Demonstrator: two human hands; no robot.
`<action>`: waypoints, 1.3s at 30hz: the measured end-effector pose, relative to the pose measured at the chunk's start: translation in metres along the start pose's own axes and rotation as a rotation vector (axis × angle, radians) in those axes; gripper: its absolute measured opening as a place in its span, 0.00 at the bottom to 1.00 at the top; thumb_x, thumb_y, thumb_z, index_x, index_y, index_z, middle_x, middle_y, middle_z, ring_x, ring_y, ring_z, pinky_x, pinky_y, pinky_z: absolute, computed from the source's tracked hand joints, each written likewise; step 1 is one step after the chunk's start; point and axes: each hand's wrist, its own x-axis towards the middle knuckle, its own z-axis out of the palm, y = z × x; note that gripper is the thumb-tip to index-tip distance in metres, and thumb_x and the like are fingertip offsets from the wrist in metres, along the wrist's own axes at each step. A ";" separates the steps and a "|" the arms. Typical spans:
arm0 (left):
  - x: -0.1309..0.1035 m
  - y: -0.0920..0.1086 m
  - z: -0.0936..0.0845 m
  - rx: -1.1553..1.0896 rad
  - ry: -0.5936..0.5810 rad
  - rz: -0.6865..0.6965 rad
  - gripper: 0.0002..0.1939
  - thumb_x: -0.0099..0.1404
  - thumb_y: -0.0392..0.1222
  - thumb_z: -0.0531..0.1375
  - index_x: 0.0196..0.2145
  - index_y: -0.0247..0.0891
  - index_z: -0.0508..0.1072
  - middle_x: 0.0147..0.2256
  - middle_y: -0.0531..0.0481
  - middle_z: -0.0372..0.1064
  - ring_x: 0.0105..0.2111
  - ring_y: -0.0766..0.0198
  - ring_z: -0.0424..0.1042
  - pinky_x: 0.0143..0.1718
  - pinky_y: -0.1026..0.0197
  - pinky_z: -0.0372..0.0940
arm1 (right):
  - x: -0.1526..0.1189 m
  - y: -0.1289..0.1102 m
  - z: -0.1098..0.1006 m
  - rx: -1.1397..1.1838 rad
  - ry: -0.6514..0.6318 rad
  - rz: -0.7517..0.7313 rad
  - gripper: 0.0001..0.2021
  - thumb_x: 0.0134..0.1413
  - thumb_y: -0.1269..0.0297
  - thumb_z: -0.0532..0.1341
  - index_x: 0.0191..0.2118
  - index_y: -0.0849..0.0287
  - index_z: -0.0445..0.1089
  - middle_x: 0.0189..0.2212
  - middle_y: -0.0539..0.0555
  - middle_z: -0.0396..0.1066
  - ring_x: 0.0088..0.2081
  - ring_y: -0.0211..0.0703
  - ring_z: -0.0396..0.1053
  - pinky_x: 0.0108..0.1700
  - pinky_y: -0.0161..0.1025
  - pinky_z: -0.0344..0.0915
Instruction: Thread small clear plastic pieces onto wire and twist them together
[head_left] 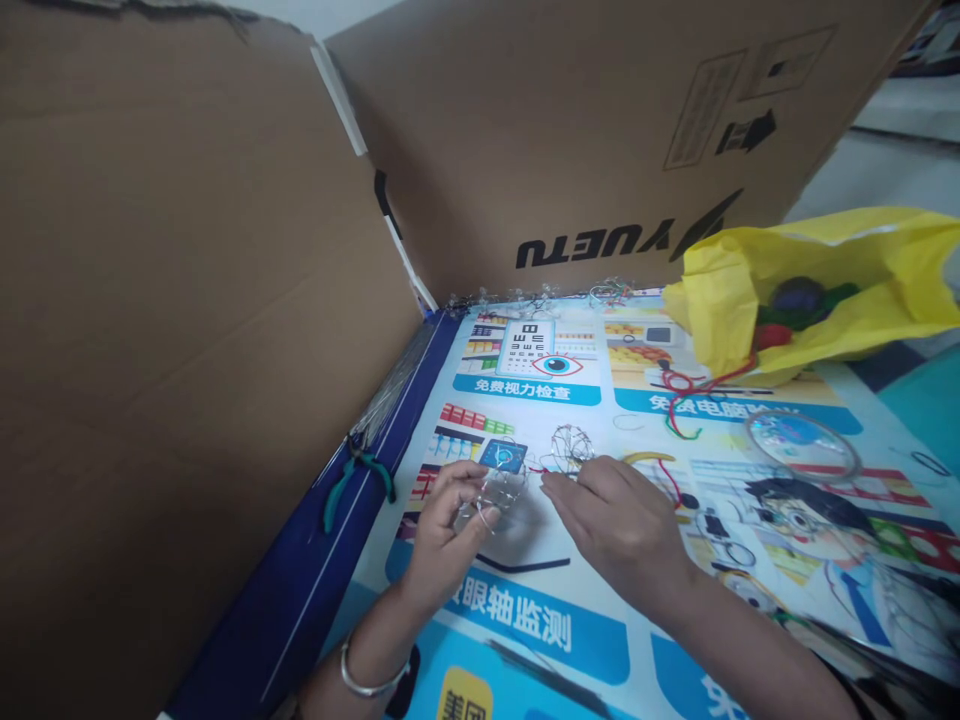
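Observation:
A small openwork piece of silvery wire (pixel 504 492) is held between the thumb and fingers of my left hand (pixel 450 520), above the printed sheet. To its right my right hand (pixel 619 515) is closed in a pinch, at the end of a short red strand (pixel 538 470); what its fingertips hold is too small to make out. Just beyond my right fingertips a second round wire piece (pixel 571 445) rests on the sheet. Pliers with teal handles (pixel 358 480) lie at the left, on the dark blue edge.
Cardboard walls (pixel 187 250) rise at the left and back. A yellow bag (pixel 720 300) with yarn balls stands at the back right. Wire pieces (pixel 517 298) line the back edge. A clear ring-shaped roll (pixel 802 445) and coloured strands (pixel 682 400) lie at the right.

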 end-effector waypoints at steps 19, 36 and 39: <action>-0.002 0.006 0.006 -0.387 -0.247 -0.179 0.01 0.60 0.36 0.59 0.32 0.37 0.69 0.45 0.46 0.69 0.47 0.60 0.67 0.47 0.59 0.61 | -0.001 -0.003 0.002 0.009 -0.018 -0.035 0.06 0.56 0.69 0.57 0.35 0.60 0.73 0.21 0.52 0.62 0.27 0.40 0.59 0.31 0.38 0.56; -0.002 0.009 0.009 -0.376 -0.322 -0.110 0.01 0.60 0.36 0.58 0.32 0.37 0.68 0.45 0.46 0.69 0.47 0.59 0.67 0.48 0.58 0.60 | -0.009 0.002 0.010 0.046 -0.020 -0.128 0.10 0.56 0.72 0.56 0.40 0.55 0.72 0.19 0.48 0.56 0.26 0.38 0.55 0.31 0.38 0.53; -0.003 0.009 0.010 -0.350 -0.326 -0.103 0.02 0.60 0.37 0.58 0.33 0.37 0.69 0.45 0.45 0.69 0.46 0.58 0.68 0.47 0.56 0.61 | -0.009 0.002 0.009 0.042 -0.048 -0.136 0.09 0.57 0.72 0.56 0.39 0.55 0.72 0.20 0.49 0.56 0.26 0.38 0.55 0.31 0.38 0.53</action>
